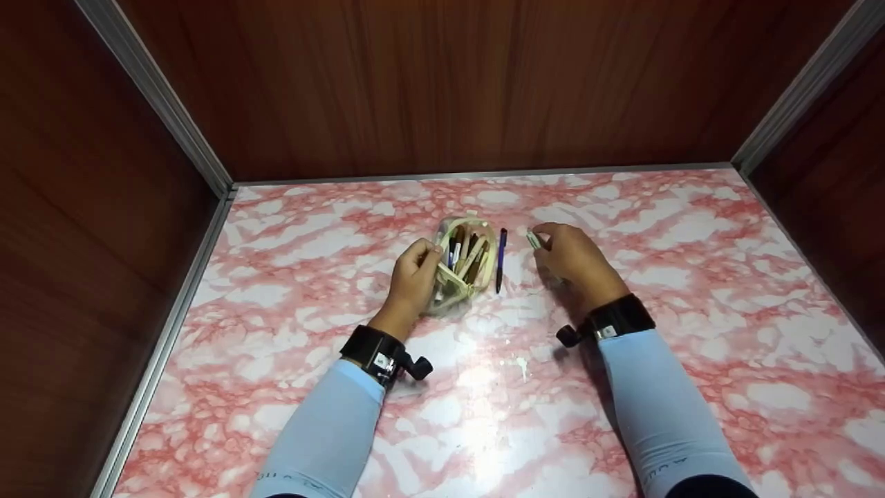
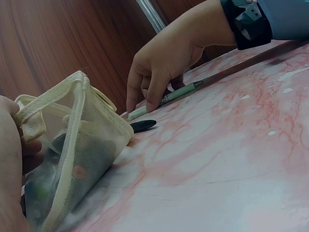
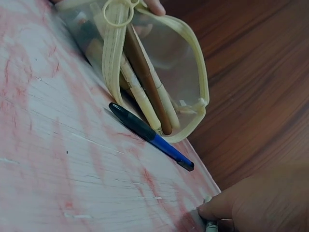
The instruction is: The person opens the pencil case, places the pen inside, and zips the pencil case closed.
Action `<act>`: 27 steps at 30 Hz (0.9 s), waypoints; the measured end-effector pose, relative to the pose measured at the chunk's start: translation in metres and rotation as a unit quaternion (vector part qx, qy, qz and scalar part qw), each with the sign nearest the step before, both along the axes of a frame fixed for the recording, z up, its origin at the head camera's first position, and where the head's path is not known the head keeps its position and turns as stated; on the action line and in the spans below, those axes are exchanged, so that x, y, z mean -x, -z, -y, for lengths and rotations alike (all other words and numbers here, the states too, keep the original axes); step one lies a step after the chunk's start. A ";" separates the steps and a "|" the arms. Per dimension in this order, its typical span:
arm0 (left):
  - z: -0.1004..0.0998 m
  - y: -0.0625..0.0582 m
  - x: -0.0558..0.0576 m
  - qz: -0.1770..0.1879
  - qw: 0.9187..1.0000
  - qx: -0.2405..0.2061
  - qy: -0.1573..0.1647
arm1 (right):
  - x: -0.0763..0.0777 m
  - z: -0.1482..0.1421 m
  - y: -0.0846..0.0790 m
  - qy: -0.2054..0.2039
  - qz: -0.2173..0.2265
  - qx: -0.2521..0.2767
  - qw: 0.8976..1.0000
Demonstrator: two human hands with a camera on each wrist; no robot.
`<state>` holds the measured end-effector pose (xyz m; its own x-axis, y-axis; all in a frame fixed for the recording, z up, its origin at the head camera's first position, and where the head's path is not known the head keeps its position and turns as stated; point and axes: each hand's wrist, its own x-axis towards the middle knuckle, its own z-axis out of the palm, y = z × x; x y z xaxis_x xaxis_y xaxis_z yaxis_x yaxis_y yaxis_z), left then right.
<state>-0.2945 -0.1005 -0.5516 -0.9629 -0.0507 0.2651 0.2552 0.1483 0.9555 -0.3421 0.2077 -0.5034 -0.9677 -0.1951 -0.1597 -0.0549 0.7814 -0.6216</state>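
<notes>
A see-through mesh pencil case point(image 1: 446, 308) with cream zip edging stands unzipped on the table, holding several pens and brown sticks. My left hand point(image 1: 413, 277) grips its left rim between thumb and fingers. To the right of the case, a blue pen point(image 3: 166, 149) with a black grip lies loose on the tabletop. Further right, my right hand point(image 1: 574, 259) pinches a pale green pen point(image 2: 182, 91) with its fingertips, down at the table surface. Most of that pen is hidden by the hand in the head view.
The tabletop point(image 1: 276, 346) has a red and white marbled pattern. Dark wood panels point(image 1: 456, 83) with grey metal edging wall it in at the back and both sides. A black camera band point(image 1: 619, 318) sits around each wrist, over light blue sleeves.
</notes>
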 end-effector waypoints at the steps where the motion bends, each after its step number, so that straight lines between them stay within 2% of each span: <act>1: 0.000 0.000 0.000 0.002 1.000 -0.002 0.001 | 0.001 0.000 0.000 -0.003 -0.004 -0.004 1.000; 7: 0.000 0.000 0.000 0.004 1.000 0.001 0.000 | 0.003 -0.002 0.001 -0.010 -0.033 -0.016 0.999; 17: 0.000 -0.002 -0.001 -0.001 1.000 0.007 -0.004 | 0.004 -0.001 0.000 0.017 -0.042 -0.021 0.999; 27: 0.000 -0.001 -0.001 0.003 1.000 0.011 -0.005 | 0.006 0.000 0.003 0.024 -0.037 -0.024 0.999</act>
